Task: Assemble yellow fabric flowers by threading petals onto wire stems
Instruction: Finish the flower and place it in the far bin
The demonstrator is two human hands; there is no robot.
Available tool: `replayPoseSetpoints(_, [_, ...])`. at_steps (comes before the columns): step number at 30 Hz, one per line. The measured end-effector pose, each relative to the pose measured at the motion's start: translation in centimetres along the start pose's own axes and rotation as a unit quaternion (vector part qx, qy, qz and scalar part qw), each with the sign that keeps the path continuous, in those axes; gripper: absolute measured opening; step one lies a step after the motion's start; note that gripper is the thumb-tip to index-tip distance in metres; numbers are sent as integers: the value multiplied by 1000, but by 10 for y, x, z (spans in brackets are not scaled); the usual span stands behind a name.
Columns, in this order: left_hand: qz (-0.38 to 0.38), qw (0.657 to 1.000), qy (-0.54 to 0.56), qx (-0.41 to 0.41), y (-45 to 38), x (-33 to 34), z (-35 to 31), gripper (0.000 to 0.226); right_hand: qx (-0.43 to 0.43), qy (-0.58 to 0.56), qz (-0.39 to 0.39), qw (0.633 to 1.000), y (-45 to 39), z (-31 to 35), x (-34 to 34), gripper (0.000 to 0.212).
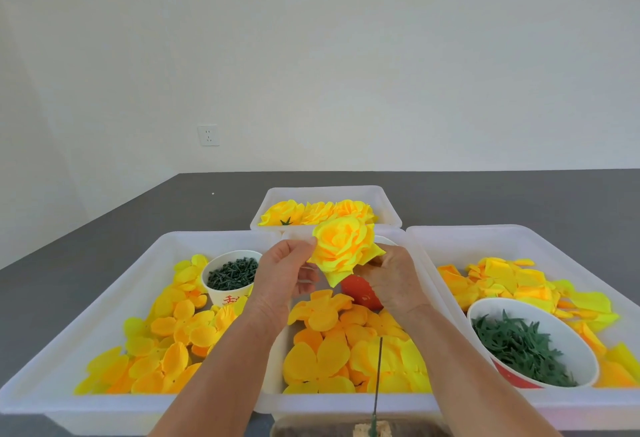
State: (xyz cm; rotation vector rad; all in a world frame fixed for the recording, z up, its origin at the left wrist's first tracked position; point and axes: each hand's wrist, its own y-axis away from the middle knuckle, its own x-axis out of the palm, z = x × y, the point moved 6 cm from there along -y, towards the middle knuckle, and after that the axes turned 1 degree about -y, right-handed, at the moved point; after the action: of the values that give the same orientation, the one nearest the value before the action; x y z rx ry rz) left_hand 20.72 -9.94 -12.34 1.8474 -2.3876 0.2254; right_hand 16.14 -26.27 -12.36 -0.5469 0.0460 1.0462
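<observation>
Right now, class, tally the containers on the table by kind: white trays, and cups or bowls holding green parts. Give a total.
White trays: 4 — left, middle, right, far
Cup of dark green pieces: 1
Bowl of green leaf pieces: 1
Total: 6

The flower (343, 249) I hold between my left hand (284, 273) and right hand (391, 280) looks like thin matt cloth, softly creased at the petal edges. The loose petals (322, 312) below it show the same dull woven finish. The 4 trays (221, 239) are smooth, milky, slightly glossy plastic. The cup (228, 294) of dark green pieces (233, 273) looks like paper; those pieces seem matt plastic. The bowl (540, 308) has a glossy white inside. The table (104, 228) is flat matt grey. The upright wire (379, 377) is thin and dark.
</observation>
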Motion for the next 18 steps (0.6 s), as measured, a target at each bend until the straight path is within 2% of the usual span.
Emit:
replayPoseSetpoints(3, [-17, 999, 21, -21, -1, -2, 1, 32, -7, -36, 27, 999, 4, 5, 2, 6])
replayPoseSetpoints(7, [-9, 1000, 3, -15, 0, -1, 1, 20, -10, -45, 98, 994, 9, 9, 12, 8])
replayPoseSetpoints(9, [-15, 1000, -7, -10, -1, -1, 1, 13, -16, -42, 100, 994, 10, 11, 11, 8])
replayPoseSetpoints(13, [-14, 1000, -6, -5, -1, -2, 0, 15, 10, -111, 78, 991, 9, 10, 7, 11])
replayPoseSetpoints(18, [-3, 1000, 4, 3, 1, 0, -3, 16, 6, -94, 67, 993, 10, 10, 6, 10])
